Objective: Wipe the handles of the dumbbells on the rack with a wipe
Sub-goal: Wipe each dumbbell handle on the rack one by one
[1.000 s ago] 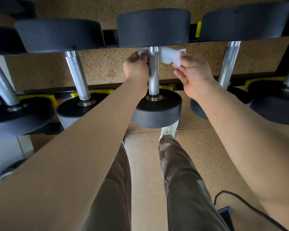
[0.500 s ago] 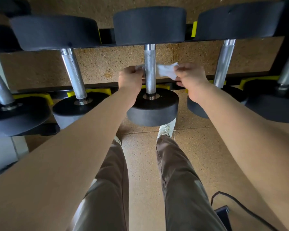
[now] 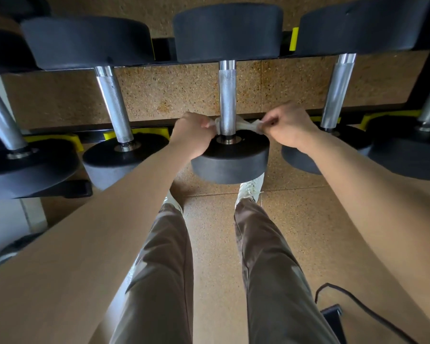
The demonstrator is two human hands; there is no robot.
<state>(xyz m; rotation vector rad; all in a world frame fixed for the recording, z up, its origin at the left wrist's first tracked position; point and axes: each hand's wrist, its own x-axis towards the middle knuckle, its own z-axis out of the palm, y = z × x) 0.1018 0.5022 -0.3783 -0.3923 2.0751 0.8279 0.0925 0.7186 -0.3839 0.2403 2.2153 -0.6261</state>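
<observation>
The wipe (image 3: 246,125) sits in the centre of the frame, looped round the back of the middle dumbbell's handle (image 3: 227,95) at its lower end, just above the near black head (image 3: 231,160). The left hand (image 3: 193,135) pinches one end of it with curled fingers on the left of the handle. The right hand (image 3: 287,127) pinches the other end on the right, and the wipe is pulled taut between them like a strap. Both hands hold only the wipe; neither grips the steel.

The wipe looks thin, soft and light. It bunches into a narrow band, and it would probably tear or slip free if it were pulled hard against the knurled centre of the handle. Holding it by its two ends, close to the handle, suits it: short ends give firm contact and leave little loose material to snag. The handle is stiff, polished steel with a rough gripping zone, so the wipe should glide on the smooth collar and drag higher up.

The dumbbell looks heavy and sits firmly across the rack (image 3: 149,132), so it should not roll under this light pull. The handle to the left (image 3: 113,103) and the handle to the right (image 3: 338,90) are bare, with nothing touching them.
</observation>
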